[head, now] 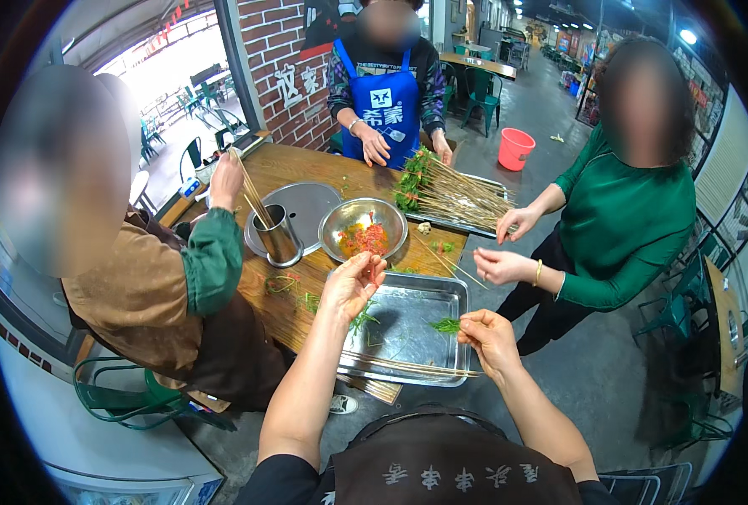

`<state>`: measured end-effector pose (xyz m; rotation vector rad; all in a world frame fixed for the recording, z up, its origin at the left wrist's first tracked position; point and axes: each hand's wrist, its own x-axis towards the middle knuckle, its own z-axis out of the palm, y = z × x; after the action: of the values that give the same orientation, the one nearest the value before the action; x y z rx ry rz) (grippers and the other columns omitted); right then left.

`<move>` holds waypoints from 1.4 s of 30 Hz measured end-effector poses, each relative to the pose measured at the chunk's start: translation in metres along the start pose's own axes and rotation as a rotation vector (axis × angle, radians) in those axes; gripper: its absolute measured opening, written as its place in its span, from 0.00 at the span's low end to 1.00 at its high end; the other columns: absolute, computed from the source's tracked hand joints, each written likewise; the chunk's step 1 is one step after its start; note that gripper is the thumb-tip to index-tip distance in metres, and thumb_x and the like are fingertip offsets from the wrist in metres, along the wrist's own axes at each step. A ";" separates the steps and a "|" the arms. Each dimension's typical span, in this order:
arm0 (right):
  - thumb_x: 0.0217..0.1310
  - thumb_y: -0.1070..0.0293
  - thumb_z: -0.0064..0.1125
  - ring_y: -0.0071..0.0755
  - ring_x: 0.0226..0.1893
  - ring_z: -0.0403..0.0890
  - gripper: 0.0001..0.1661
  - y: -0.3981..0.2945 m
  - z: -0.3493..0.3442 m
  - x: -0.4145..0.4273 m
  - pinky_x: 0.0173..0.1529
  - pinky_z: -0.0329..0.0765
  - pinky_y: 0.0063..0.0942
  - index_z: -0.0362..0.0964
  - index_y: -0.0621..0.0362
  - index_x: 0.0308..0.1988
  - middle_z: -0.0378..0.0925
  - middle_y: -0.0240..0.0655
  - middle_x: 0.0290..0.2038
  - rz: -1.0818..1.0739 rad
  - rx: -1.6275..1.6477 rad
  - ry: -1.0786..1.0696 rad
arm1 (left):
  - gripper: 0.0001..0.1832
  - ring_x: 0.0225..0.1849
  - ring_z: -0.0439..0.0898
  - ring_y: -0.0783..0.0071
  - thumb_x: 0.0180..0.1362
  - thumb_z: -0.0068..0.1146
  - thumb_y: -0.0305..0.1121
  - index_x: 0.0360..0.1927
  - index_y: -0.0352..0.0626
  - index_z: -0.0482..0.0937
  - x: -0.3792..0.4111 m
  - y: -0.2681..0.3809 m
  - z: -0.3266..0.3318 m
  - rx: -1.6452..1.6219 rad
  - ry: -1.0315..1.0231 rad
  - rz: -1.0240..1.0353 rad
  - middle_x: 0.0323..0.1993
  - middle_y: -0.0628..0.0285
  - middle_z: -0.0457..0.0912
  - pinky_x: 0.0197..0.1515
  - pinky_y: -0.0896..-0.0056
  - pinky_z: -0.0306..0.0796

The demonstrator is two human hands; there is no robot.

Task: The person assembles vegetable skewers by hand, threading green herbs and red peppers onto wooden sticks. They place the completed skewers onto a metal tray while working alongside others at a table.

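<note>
My left hand (353,287) is raised at the near rim of a steel bowl (401,237), its fingertips pinched on a small piece of red food (372,271). Chopped red food (367,238) in reddish liquid lies in that bowl. Over the right side of a metal tray (411,309), my right hand (490,338) pinches a small bunch of green herb stems (446,325). Loose green sprigs (364,317) lie in the tray's left part. Several thin wooden skewers (405,364) rest across its near end.
A second tray (453,222) bears many skewers (459,189) tipped with green bundles (415,180). A steel cylinder (277,240) holding skewers stands on a round metal plate (307,196). Three people stand around the wooden table (266,161); the left person's hand (226,183) grips skewers.
</note>
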<state>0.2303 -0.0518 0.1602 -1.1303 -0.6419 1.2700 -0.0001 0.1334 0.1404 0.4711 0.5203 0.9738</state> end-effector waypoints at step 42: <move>0.51 0.74 0.66 0.21 0.33 0.73 0.10 -0.058 0.001 0.017 0.37 0.71 0.20 0.74 0.62 0.35 0.72 0.32 0.34 -0.663 -0.890 -0.291 | 0.07 0.39 0.81 0.74 0.54 0.61 0.21 0.37 0.36 0.78 -0.049 -0.080 0.101 0.296 -0.165 -0.112 0.37 0.63 0.79 0.44 0.71 0.80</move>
<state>0.2566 -0.0305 0.2101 -1.2580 -1.7465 0.5461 0.0900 0.0383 0.1817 0.7727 0.5374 0.7457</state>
